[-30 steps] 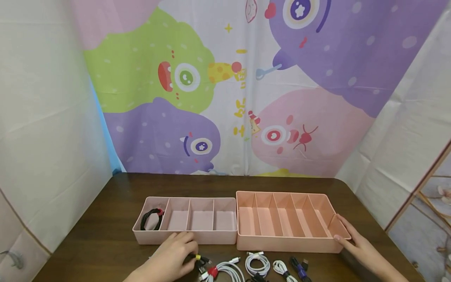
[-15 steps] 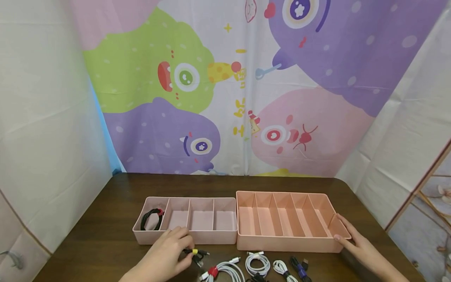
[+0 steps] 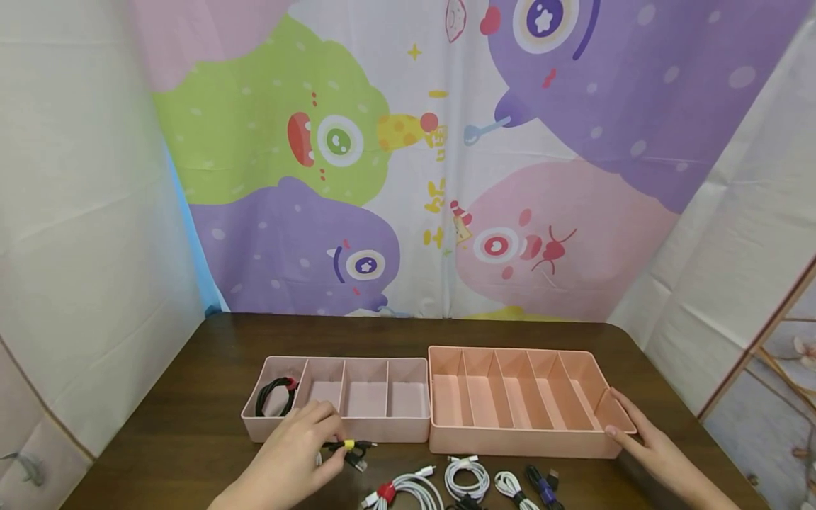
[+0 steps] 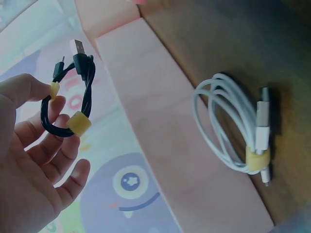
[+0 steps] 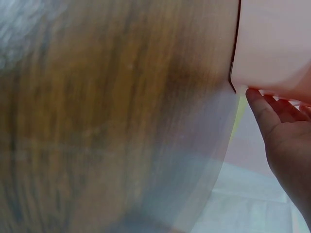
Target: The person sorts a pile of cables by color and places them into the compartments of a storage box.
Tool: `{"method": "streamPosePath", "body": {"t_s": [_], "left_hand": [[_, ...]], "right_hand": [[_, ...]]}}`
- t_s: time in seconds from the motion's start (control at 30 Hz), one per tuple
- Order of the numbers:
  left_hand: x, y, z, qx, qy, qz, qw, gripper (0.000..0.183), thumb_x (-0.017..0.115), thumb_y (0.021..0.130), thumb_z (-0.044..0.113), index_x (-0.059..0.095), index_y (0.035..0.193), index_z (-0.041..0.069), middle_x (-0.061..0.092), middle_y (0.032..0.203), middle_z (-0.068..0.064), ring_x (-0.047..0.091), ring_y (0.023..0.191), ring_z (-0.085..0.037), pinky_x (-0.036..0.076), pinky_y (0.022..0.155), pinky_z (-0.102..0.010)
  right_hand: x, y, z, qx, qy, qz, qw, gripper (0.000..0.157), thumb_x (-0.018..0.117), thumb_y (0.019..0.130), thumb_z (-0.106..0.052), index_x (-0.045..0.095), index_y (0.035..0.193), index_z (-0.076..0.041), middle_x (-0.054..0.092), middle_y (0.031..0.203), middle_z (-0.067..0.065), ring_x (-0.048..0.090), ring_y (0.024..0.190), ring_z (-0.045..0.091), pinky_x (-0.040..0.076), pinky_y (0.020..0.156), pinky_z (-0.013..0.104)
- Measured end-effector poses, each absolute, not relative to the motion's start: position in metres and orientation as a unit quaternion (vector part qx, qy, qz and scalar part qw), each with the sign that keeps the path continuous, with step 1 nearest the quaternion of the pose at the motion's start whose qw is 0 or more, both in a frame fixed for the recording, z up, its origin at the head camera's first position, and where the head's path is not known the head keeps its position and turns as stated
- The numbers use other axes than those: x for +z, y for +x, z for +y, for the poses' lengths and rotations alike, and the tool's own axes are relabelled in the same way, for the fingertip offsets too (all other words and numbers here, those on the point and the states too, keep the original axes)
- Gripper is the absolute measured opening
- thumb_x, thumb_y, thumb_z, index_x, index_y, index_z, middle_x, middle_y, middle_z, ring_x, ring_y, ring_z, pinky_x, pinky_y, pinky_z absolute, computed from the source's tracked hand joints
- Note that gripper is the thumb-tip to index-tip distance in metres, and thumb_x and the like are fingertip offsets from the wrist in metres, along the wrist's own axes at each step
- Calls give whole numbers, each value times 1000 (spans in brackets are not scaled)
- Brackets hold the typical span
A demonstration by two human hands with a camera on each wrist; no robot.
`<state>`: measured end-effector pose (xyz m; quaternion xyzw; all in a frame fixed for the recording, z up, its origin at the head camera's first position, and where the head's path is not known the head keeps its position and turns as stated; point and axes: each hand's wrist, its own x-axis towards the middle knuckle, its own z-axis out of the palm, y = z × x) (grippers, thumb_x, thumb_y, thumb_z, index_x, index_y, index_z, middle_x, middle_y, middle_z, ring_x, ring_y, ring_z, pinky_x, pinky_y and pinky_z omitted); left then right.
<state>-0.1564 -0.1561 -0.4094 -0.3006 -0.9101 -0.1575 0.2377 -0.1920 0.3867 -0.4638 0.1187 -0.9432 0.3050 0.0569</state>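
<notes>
Holding a black cable (image 3: 362,445) in the left hand (image 3: 287,450), before the pale pink box (image 3: 395,429); gripping the peach box (image 3: 523,442) at its right end with the right hand (image 3: 653,450). More cables (image 3: 543,487) bundled on the table (image 3: 146,439).

Left hand (image 3: 296,443): bare, its back is smooth and its fingers are slim
Left palm (image 4: 29,179): also bare, with rounded fingertips and a rather broad thumb
Right hand (image 3: 653,450): bare and slender, the thumb becomes narrower toward its tip
Right wrist (image 5: 296,172): bare, with a smooth outline, narrower than the hand
</notes>
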Motion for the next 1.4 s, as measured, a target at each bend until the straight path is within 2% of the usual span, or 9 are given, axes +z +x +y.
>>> {"method": "streamPosePath", "body": {"t_s": [0.07, 0.2, 0.53, 0.63, 0.77, 0.83, 0.9, 1.13, 1.4], "left_hand": [[-408, -156, -157, -159, -304, -905, 251, 18, 75, 68, 20, 58, 74, 24, 46, 80, 17, 44, 78, -1, 42, 69, -28], [-404, -157, -158, -160, -311, -896, 274, 19, 74, 67, 17, 60, 75, 25, 47, 81, 17, 44, 77, -1, 39, 67, -26], [-387, -164, -160, -163, -305, -885, 313, 17, 73, 68, 17, 62, 78, 25, 51, 81, 18, 47, 77, -1, 35, 65, -25], [-382, -166, -159, -164, -295, -886, 318, 16, 73, 69, 17, 62, 78, 25, 51, 80, 18, 47, 77, -1, 37, 66, -26], [-376, -169, -158, -167, -291, -883, 328, 16, 73, 69, 18, 62, 79, 24, 52, 81, 17, 48, 78, -2, 39, 66, -27], [-373, -171, -158, -171, -291, -881, 332, 16, 73, 69, 18, 62, 79, 23, 52, 82, 16, 49, 79, -3, 38, 65, -27], [-369, -172, -158, -176, -293, -878, 336, 16, 72, 69, 17, 61, 79, 22, 53, 83, 15, 50, 80, -4, 39, 65, -27], [-362, -178, -160, -185, -294, -868, 355, 16, 71, 69, 15, 58, 75, 19, 52, 81, 11, 45, 75, -5, 41, 67, -32], [-362, -188, -165, -198, -278, -866, 365, 12, 70, 69, 13, 61, 76, 18, 55, 81, 11, 49, 76, -7, 39, 66, -33]], "right_hand": [[-464, -192, 386, 305, 118, -943, 58, 64, 51, 98, -23, 17, 152, -18, 27, 151, 21, 15, 114, -25, 43, 83, 26], [-463, -191, 385, 306, 117, -943, 59, 64, 51, 98, -23, 17, 152, -17, 26, 151, 22, 14, 113, -26, 43, 85, 44], [-464, -191, 385, 319, 115, -939, 54, 65, 50, 98, -23, 15, 152, -18, 24, 151, 23, 14, 116, -23, 38, 87, 59], [-464, -191, 386, 315, 118, -940, 59, 64, 51, 98, -22, 16, 152, -17, 26, 151, 23, 13, 114, -26, 42, 89, 44], [-464, -191, 386, 303, 119, -943, 64, 64, 51, 98, -22, 17, 152, -18, 27, 150, 22, 13, 111, -29, 40, 81, 20], [-465, -191, 386, 304, 120, -943, 63, 64, 51, 98, -22, 17, 152, -20, 27, 151, 22, 13, 111, -28, 39, 81, 18], [-465, -192, 386, 301, 118, -944, 65, 64, 51, 98, -23, 17, 152, -20, 27, 151, 21, 14, 111, -28, 41, 82, 22], [-466, -192, 386, 335, 116, -934, 47, 65, 49, 99, -22, 12, 152, -21, 21, 152, 23, 13, 117, -23, 36, 88, 63], [-465, -193, 386, 348, 112, -930, 32, 66, 48, 99, -23, 10, 153, -22, 18, 153, 24, 12, 128, -11, 33, 89, 66]]}}
